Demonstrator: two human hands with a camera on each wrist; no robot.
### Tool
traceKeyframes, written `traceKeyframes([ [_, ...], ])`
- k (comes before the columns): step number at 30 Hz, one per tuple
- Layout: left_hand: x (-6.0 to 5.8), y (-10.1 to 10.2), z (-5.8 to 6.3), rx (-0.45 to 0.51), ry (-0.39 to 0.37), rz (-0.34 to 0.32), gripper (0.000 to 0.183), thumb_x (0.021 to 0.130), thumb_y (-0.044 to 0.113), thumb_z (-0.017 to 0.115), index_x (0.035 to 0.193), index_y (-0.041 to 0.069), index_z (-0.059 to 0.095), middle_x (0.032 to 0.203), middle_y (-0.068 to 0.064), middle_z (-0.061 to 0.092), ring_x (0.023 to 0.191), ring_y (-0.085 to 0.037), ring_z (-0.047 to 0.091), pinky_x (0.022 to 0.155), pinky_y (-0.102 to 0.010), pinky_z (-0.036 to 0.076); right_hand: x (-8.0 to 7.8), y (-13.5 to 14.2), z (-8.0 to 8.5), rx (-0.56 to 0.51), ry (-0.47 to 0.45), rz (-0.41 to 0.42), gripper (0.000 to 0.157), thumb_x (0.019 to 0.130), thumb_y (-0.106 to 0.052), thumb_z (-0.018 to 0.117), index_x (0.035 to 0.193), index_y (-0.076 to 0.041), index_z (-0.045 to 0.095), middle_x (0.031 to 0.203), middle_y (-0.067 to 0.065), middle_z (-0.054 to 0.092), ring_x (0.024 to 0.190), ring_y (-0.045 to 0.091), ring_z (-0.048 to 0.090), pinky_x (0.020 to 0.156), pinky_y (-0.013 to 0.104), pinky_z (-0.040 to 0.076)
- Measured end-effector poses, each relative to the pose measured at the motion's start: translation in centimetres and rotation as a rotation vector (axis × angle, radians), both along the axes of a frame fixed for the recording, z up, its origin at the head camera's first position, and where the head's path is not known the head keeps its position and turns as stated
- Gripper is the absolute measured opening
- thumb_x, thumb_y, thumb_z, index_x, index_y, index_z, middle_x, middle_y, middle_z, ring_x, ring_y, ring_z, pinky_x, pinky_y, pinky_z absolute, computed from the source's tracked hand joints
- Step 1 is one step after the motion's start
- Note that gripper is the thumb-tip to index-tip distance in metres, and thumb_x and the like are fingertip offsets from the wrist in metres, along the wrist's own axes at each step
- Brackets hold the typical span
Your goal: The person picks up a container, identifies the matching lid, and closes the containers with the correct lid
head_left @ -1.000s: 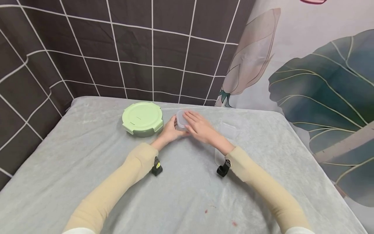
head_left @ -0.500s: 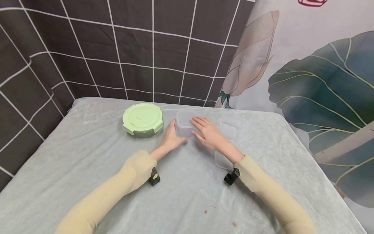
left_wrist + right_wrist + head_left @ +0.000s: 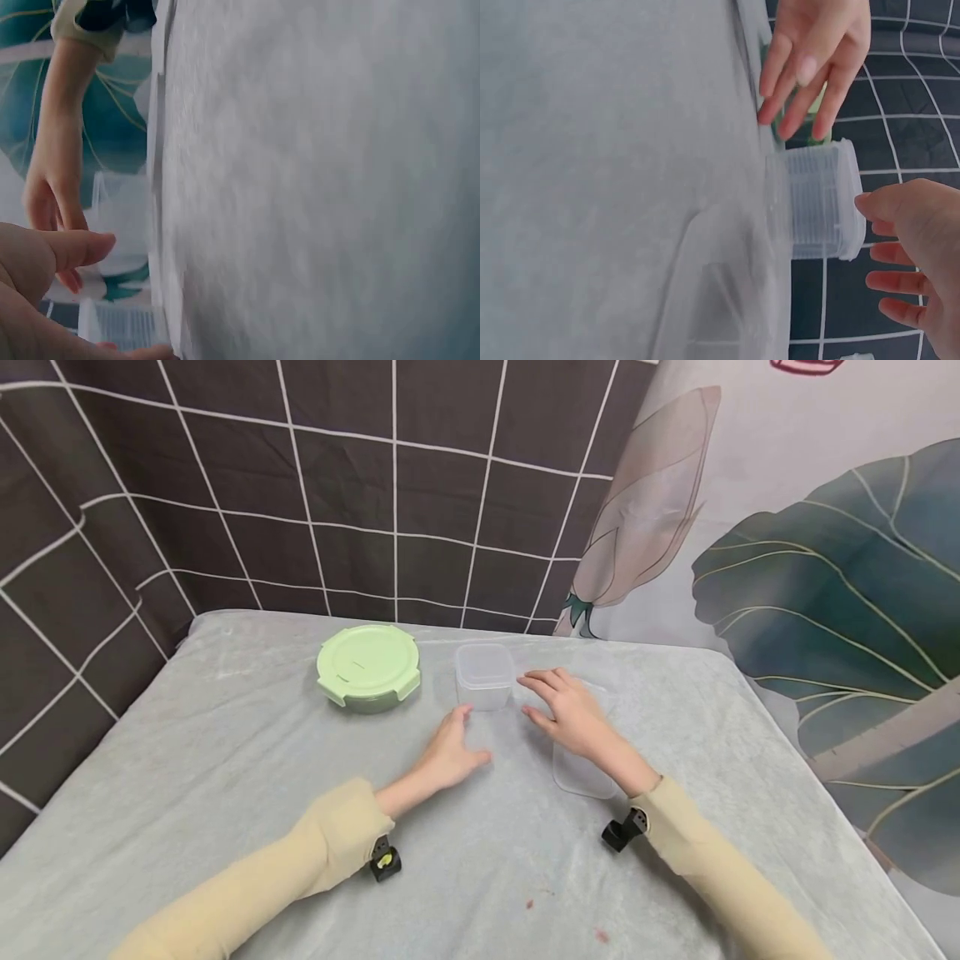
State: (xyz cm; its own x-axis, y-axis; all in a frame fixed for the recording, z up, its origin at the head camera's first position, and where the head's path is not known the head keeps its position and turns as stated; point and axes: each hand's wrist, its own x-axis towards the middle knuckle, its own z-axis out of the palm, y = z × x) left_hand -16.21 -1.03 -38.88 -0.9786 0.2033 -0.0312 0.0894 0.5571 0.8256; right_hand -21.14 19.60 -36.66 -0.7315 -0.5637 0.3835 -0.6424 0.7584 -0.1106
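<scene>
A small clear plastic food container [image 3: 484, 681] with its frosted lid [image 3: 850, 199] on stands upright near the back of the table. My left hand [image 3: 447, 755] is in front of it, fingers spread and nothing in them; its fingertips come close to the container's lower front edge in the head view. To the right of the container hovers my right hand [image 3: 572, 717], fingers loosely bent and holding nothing. In the right wrist view its thumb overlaps the lid's edge. Partly behind and under the right arm lie a loose clear lid [image 3: 583, 774] and another clear container [image 3: 600, 695], much of it covered by the hand.
A round food container with a light green clip lid [image 3: 369, 664] stands left of the small container. A grey cloth [image 3: 480, 868] covers the table. Behind it hangs a dark gridded curtain [image 3: 442, 493], with a leaf-patterned one [image 3: 832, 602] on the right.
Both hands have come away from the small lidded container: the left toward the front, the right to the right and forward. The container stays standing, now fully exposed.
</scene>
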Motion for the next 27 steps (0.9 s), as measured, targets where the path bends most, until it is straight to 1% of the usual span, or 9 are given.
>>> traceKeyframes([
  [4, 0.8, 1.2, 0.3, 0.038, 0.014, -0.070, 0.068, 0.074, 0.014, 0.070, 0.132, 0.002, 0.037, 0.129, -0.018, 0.048, 0.121, -0.030, 0.046, 0.103, -0.042, 0.037, 0.2, 1.1, -0.3, -0.017, 0.056, 0.009, 0.040, 0.082, -0.024, 0.065, 0.118, -0.009, 0.059, 0.115, 0.007, 0.059, 0.103, 0.023, 0.051, 0.090, 0.040, 0.044],
  [7, 0.9, 2.1, 0.3, 0.060, 0.027, -0.127, 0.064, 0.075, 0.013, 0.070, 0.131, 0.002, 0.039, 0.127, -0.018, 0.051, 0.119, -0.030, 0.048, 0.101, -0.041, 0.039, 0.5, 2.0, -0.5, -0.031, 0.077, 0.009, 0.039, 0.079, -0.021, 0.068, 0.115, -0.009, 0.060, 0.112, 0.007, 0.060, 0.099, 0.023, 0.052, 0.086, 0.040, 0.045],
  [9, 0.7, 2.6, 0.3, 0.077, 0.021, -0.152, 0.063, 0.075, 0.012, 0.069, 0.130, 0.003, 0.040, 0.127, -0.017, 0.052, 0.118, -0.030, 0.049, 0.100, -0.041, 0.040, 0.8, 2.6, -0.5, -0.034, 0.080, -0.003, 0.039, 0.078, -0.021, 0.069, 0.114, -0.010, 0.061, 0.111, 0.006, 0.060, 0.099, 0.023, 0.052, 0.086, 0.040, 0.045],
  [11, 0.4, 3.1, 0.3, 0.088, 0.010, -0.171, 0.062, 0.076, 0.012, 0.068, 0.131, 0.004, 0.040, 0.127, -0.016, 0.052, 0.117, -0.030, 0.050, 0.099, -0.041, 0.041, 1.0, 3.1, -0.5, -0.033, 0.082, -0.017, 0.038, 0.078, -0.022, 0.069, 0.113, -0.011, 0.062, 0.109, 0.006, 0.060, 0.098, 0.023, 0.052, 0.085, 0.040, 0.045],
  [15, -0.5, 4.1, -0.1, 0.134, -0.002, -0.219, 0.060, 0.078, 0.011, 0.067, 0.132, 0.007, 0.041, 0.128, -0.014, 0.052, 0.116, -0.028, 0.051, 0.098, -0.038, 0.044, 1.4, 4.0, -0.7, -0.028, 0.085, -0.041, 0.034, 0.078, -0.025, 0.067, 0.110, -0.012, 0.064, 0.102, 0.005, 0.060, 0.096, 0.023, 0.053, 0.083, 0.039, 0.046],
  [19, -1.6, 5.1, -0.5, 0.153, 0.017, -0.271, 0.058, 0.080, 0.011, 0.065, 0.132, 0.007, 0.041, 0.130, -0.012, 0.051, 0.117, -0.026, 0.052, 0.098, -0.035, 0.045, 1.8, 4.7, -1.0, -0.041, 0.101, -0.041, 0.031, 0.078, -0.025, 0.067, 0.105, -0.012, 0.066, 0.097, 0.005, 0.061, 0.090, 0.022, 0.055, 0.077, 0.037, 0.047],
  [23, -2.6, 6.3, -0.4, 0.152, 0.044, -0.272, 0.058, 0.080, 0.009, 0.064, 0.132, 0.007, 0.040, 0.130, -0.012, 0.051, 0.118, -0.025, 0.051, 0.098, -0.033, 0.045, 2.1, 5.5, -1.2, -0.056, 0.123, -0.033, 0.029, 0.075, -0.025, 0.069, 0.101, -0.011, 0.067, 0.092, 0.004, 0.062, 0.088, 0.021, 0.057, 0.076, 0.038, 0.048],
  [27, -3.5, 7.7, -0.1, 0.171, 0.054, -0.247, 0.057, 0.080, 0.007, 0.061, 0.132, 0.005, 0.039, 0.130, -0.015, 0.049, 0.119, -0.027, 0.050, 0.099, -0.033, 0.044, 2.5, 6.3, -1.4, -0.059, 0.117, -0.042, 0.028, 0.073, -0.023, 0.071, 0.098, -0.011, 0.067, 0.090, 0.003, 0.062, 0.085, 0.022, 0.058, 0.075, 0.039, 0.049],
])
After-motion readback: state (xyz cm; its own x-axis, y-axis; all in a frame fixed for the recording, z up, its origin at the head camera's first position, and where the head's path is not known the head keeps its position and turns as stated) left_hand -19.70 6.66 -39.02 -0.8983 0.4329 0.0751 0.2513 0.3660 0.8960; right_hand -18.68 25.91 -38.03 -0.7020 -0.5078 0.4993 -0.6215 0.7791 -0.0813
